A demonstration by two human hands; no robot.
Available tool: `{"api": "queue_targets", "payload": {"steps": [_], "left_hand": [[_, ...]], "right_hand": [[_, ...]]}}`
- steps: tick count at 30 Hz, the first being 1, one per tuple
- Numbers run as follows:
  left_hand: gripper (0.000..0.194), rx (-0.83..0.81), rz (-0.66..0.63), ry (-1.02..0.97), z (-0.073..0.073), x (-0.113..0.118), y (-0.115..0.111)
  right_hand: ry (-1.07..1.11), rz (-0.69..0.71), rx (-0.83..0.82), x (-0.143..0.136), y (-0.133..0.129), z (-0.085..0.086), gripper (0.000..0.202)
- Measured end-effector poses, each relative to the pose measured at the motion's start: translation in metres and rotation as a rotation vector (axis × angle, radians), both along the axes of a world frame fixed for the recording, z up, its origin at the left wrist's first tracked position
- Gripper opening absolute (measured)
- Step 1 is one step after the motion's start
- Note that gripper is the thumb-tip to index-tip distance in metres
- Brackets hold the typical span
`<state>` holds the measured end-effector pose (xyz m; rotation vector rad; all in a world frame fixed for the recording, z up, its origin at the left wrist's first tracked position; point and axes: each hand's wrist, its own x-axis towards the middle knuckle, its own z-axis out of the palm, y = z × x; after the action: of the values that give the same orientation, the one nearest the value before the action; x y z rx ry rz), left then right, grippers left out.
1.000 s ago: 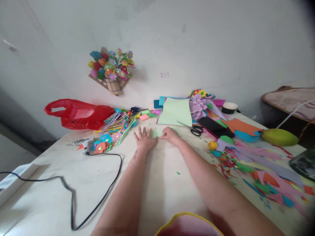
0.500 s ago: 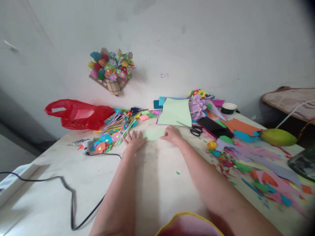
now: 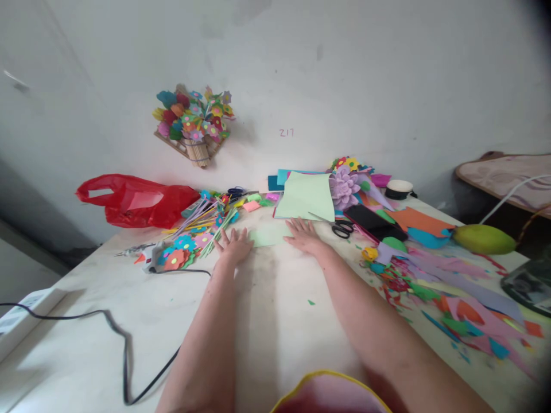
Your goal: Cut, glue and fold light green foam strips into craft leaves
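Observation:
A small strip of pale green paper [image 3: 269, 236] lies flat on the table between my hands. My left hand [image 3: 233, 246] rests on its left end with the fingers spread. On the right end lies my right hand [image 3: 305, 235], its fingers stretched out and flat. Just behind the strip is a larger pale green sheet [image 3: 306, 195] on top of a stack. Black-handled scissors [image 3: 342, 228] lie right of my right hand, their blades reaching over the sheet's near edge. Paper flower stems [image 3: 214, 241] are close to my left fingers.
A glue gun [image 3: 151, 257] with its black cord [image 3: 125, 355] lies at left, by cut paper flowers [image 3: 183, 246]. A red plastic bag [image 3: 138, 201] stands behind. On the right are a phone [image 3: 374, 222], a green-yellow fruit [image 3: 484, 238] and colourful paper scraps [image 3: 469, 315].
My right hand has gone from pinched fingers at the strip's right end to lying flat and spread on it. My left hand stays spread in nearly the same place.

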<state>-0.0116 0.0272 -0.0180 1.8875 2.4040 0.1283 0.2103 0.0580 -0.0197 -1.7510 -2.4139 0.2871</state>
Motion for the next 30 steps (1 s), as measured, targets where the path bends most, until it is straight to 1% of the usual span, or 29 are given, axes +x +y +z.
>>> {"api": "queue_targets", "payload": {"steps": [3, 7, 12, 14, 16, 18, 20, 22, 24, 27, 30], "left_hand": [[0.055, 0.033, -0.003, -0.02, 0.003, 0.003, -0.003], [0.05, 0.088, 0.057, -0.104, 0.011, 0.006, -0.006], [0.041, 0.248, 0.117, -0.165, 0.015, 0.005, -0.005], [0.041, 0.291, 0.135, -0.178, 0.015, 0.003, -0.004], [0.046, 0.313, 0.148, -0.19, 0.014, 0.001, -0.004], [0.049, 0.316, 0.13, -0.199, 0.013, 0.0, -0.004], [0.048, 0.308, 0.087, -0.221, 0.012, -0.001, -0.003], [0.045, 0.306, 0.052, -0.276, 0.011, -0.002, -0.002], [0.041, 0.33, 0.044, -0.371, 0.009, -0.003, 0.002], [0.039, 0.366, 0.068, -0.545, 0.006, -0.003, 0.006], [0.034, 0.372, 0.103, -0.598, 0.007, 0.001, 0.008]], "right_hand": [[-0.024, 0.002, -0.026, 0.0, 0.0, -0.001, 0.06], [-0.056, 0.011, -0.054, 0.0, 0.001, -0.002, 0.06], [-0.065, 0.009, -0.066, -0.001, 0.001, 0.0, 0.06], [-0.064, 0.008, -0.065, -0.001, 0.0, 0.0, 0.059], [-0.063, 0.006, -0.063, -0.002, 0.0, 0.001, 0.059], [-0.062, 0.002, -0.059, -0.002, 0.0, 0.0, 0.059], [-0.058, 0.0, -0.056, -0.002, 0.0, 0.0, 0.059], [-0.053, -0.002, -0.054, -0.002, 0.0, 0.0, 0.059], [-0.047, -0.007, -0.055, -0.002, 0.0, 0.0, 0.059], [-0.04, -0.013, -0.055, -0.002, -0.001, 0.001, 0.059], [-0.03, -0.015, -0.046, -0.002, -0.002, 0.001, 0.059]]}}
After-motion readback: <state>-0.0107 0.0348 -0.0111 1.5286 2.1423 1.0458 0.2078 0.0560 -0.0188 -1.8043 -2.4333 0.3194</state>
